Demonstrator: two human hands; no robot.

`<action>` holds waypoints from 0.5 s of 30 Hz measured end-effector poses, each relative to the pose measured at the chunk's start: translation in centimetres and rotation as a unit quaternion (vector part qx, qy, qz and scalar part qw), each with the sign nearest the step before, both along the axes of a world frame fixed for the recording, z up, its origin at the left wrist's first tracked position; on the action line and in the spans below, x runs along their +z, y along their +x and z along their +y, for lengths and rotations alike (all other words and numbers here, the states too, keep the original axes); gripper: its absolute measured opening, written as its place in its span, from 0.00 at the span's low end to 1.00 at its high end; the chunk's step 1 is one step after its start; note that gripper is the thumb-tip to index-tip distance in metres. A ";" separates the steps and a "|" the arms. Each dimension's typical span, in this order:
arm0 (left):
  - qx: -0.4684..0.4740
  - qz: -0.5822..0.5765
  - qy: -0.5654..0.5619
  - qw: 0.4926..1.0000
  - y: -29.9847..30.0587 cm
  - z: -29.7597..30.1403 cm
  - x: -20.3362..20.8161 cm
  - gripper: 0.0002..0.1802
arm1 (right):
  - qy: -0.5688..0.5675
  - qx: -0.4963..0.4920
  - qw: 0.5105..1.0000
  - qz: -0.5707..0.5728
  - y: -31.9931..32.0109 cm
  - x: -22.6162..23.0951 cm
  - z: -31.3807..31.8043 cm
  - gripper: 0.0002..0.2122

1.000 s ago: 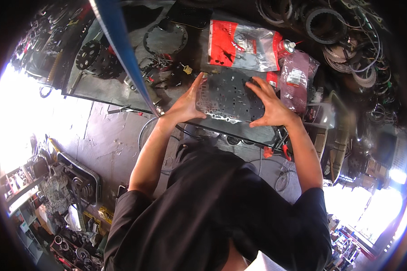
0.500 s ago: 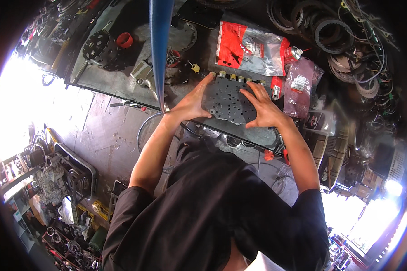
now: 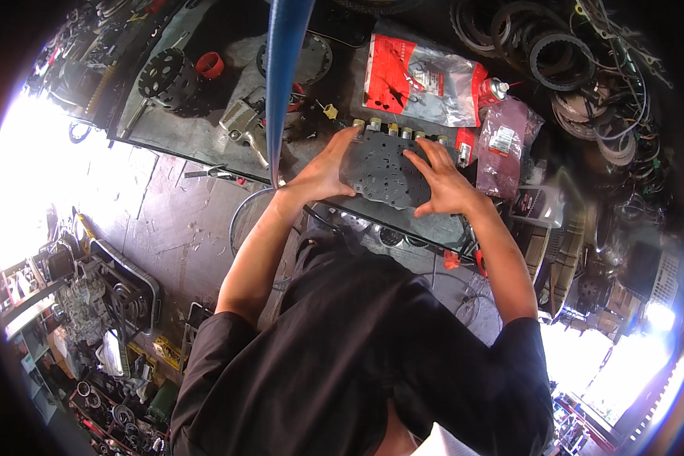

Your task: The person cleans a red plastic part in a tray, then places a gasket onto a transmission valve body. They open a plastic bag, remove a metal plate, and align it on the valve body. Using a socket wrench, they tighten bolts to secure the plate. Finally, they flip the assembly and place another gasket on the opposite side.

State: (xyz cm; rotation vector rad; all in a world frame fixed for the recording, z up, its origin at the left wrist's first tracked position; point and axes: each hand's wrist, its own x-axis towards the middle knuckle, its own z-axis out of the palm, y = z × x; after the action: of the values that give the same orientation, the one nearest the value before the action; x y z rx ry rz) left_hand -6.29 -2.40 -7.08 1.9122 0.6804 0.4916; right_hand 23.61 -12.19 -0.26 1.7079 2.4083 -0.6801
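A grey flat valve body with many holes and channels lies on the dark workbench near its front edge. Several brass-coloured cylindrical solenoids line its far side. My left hand grips its left edge, thumb at the near corner and fingers reaching to the far corner. At the right edge, my right hand holds on the same way, with fingertips over the top face and the thumb at the near corner. The undersides of the fingers and of the plate are hidden.
A blue strap hangs down across the bench by my left wrist. Beyond lie a red-and-clear plastic bag, a spray can and a purplish bag. Leftward are a perforated drum, a red ring and a metal casting.
The upper part of the blue strap has shifted to the right, uncovering more of the metal casting. My hands and the valve body stay practically where they were.
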 end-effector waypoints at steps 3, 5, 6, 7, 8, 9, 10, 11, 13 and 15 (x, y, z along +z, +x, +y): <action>0.001 0.003 -0.008 1.000 0.0 0.0 0.1 0.69 | -0.001 -0.002 1.000 -0.006 -0.3 0.0 -0.1 0.61; 0.003 0.003 -0.008 1.000 0.0 0.0 0.1 0.69 | 0.003 -0.003 1.000 -0.005 -0.4 0.0 -0.2 0.61; 0.002 0.005 -0.012 1.000 0.0 0.0 0.0 0.69 | 0.005 -0.005 1.000 -0.003 -0.4 0.1 -0.2 0.61; 0.003 0.002 -0.006 1.000 0.0 0.0 0.0 0.69 | 0.003 -0.009 1.000 -0.006 -0.4 0.1 -0.2 0.61; 0.003 0.001 -0.004 1.000 0.0 0.0 0.0 0.70 | 0.008 -0.005 1.000 -0.001 -0.4 0.1 -0.2 0.61; 0.002 0.002 -0.007 1.000 0.0 0.1 -0.1 0.70 | 0.010 -0.003 1.000 -0.001 -0.4 0.2 -0.1 0.62; 0.002 0.000 -0.008 1.000 0.0 0.1 -0.1 0.70 | 0.012 -0.002 1.000 -0.001 -0.5 0.2 -0.1 0.62; 0.001 0.000 -0.014 1.000 -0.1 0.1 -0.1 0.70 | 0.012 0.000 1.000 -0.001 -0.5 0.2 0.0 0.62; 0.000 0.002 -0.019 1.000 -0.1 0.1 -0.1 0.70 | 0.014 0.003 1.000 0.001 -0.5 0.3 0.1 0.62; 0.002 0.003 -0.020 1.000 -0.1 0.1 -0.1 0.70 | 0.014 0.005 1.000 -0.006 -0.5 0.3 0.2 0.62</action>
State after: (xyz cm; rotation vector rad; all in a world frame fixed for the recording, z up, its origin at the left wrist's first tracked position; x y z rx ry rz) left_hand -6.37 -2.32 -7.16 1.8760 0.6917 0.4718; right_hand 23.07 -12.00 0.04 1.7044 2.4276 -0.6371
